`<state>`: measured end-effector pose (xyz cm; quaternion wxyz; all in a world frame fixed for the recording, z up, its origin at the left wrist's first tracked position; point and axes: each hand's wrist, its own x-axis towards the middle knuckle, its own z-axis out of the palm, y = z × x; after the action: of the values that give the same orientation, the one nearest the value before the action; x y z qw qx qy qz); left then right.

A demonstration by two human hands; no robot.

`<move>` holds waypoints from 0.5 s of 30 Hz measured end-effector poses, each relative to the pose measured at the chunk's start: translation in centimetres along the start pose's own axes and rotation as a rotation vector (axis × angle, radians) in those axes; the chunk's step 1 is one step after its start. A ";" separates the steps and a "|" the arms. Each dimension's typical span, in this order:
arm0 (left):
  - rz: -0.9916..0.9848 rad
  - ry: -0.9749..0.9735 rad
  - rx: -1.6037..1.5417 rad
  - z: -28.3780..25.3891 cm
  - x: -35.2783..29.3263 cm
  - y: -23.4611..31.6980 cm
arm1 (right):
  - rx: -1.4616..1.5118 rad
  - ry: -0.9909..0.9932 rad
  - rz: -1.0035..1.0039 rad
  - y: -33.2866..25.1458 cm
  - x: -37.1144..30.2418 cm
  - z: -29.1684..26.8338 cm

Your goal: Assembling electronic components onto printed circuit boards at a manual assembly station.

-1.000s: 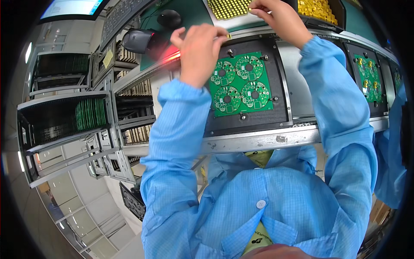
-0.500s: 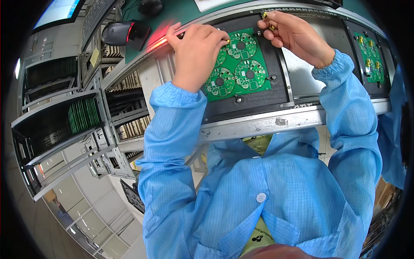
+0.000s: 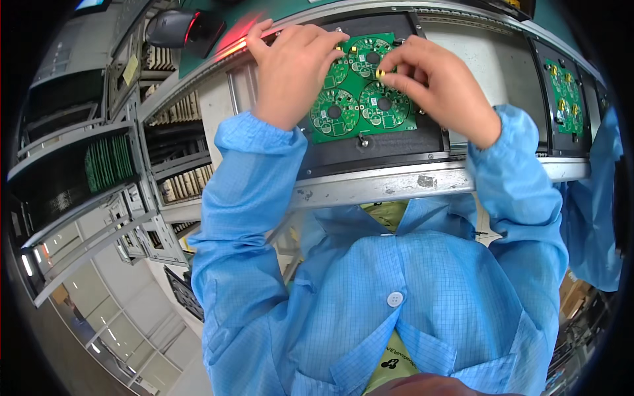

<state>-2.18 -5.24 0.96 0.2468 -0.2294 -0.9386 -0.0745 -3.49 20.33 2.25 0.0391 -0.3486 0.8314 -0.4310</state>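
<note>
A green circuit board point(image 3: 356, 89) with several round sections lies in a black carrier frame point(image 3: 396, 143). My left hand point(image 3: 290, 76) reaches over the board's upper left corner, with its little finger stretched away. A small yellow piece shows between its thumb and forefinger. My right hand point(image 3: 439, 79) holds a small yellow component point(image 3: 380, 74) pinched at the fingertips, above the board's right half. Another yellow component point(image 3: 354, 49) sits on the upper right round section. Part of the upper left section is hidden under my left hand.
A metal rail point(image 3: 383, 183) runs along the near side of the carrier. At right, a second green board point(image 3: 566, 99) carries several yellow components. A dark scanner-like device point(image 3: 173, 28) glows red at upper left. Racks with green boards point(image 3: 109, 162) stand at left.
My right hand has come down and left from beyond the carrier's upper right corner to over the board. My left thumb has drawn back from the yellow component on the board. The view has shifted slightly.
</note>
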 end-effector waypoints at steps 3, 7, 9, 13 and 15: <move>-0.041 0.052 -0.046 -0.5 -1.2 -0.5 | -0.156 0.073 -0.118 -1.5 -1.0 2.0; -0.212 -0.033 -0.258 -3.8 -0.7 1.6 | -0.366 0.066 -0.145 -2.6 -1.4 2.8; -0.173 -0.015 -0.231 -3.7 -1.8 1.0 | -0.424 0.066 -0.159 -3.0 -1.4 3.2; 0.029 0.505 -0.497 -0.6 -4.2 -1.2 | -0.554 0.032 -0.144 -3.9 -1.1 3.7; -0.203 0.071 -0.240 -3.8 -3.4 0.0 | -0.603 0.036 -0.145 -3.9 -1.2 3.5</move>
<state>2.11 -7.53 2.52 0.2416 -0.1584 -0.9320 -0.2189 0.78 17.14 2.65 -0.1113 -0.3952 0.8953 -0.1729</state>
